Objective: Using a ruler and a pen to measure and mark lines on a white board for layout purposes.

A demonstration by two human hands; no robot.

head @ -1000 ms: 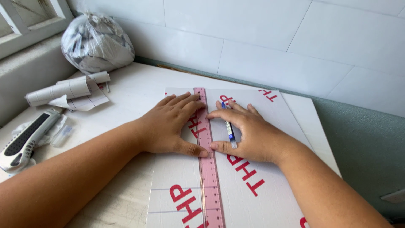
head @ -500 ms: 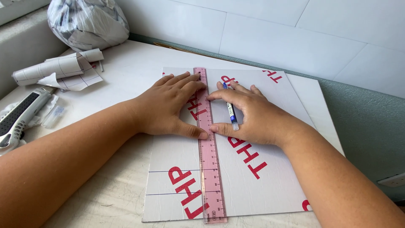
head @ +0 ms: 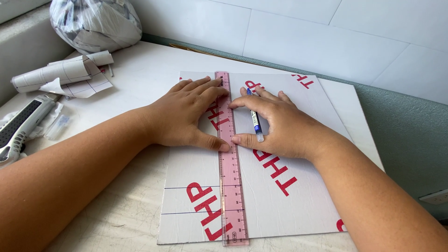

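Note:
A white board (head: 289, 205) with red letters lies flat on the white table (head: 144, 79). A clear pink ruler (head: 231, 186) runs lengthwise down its middle. My left hand (head: 186, 116) lies flat on the board with fingertips and thumb pressing the ruler's left edge. My right hand (head: 275, 123) rests on the right side, its index finger and thumb touching the ruler. A blue and white pen (head: 255, 119) is held between its fingers, lying across the back of the hand. Two thin pen lines cross the board's near left part.
A utility knife (head: 18, 128) lies at the table's left edge beside a small clear wrapper (head: 58, 126). Rolled and loose gridded paper (head: 65, 74) sits at the back left, with a stuffed plastic bag (head: 95, 23) behind it. A tiled wall runs along the back.
The view has shifted lower and closer to the board. Both hands stay on the ruler with only slight finger adjustments.

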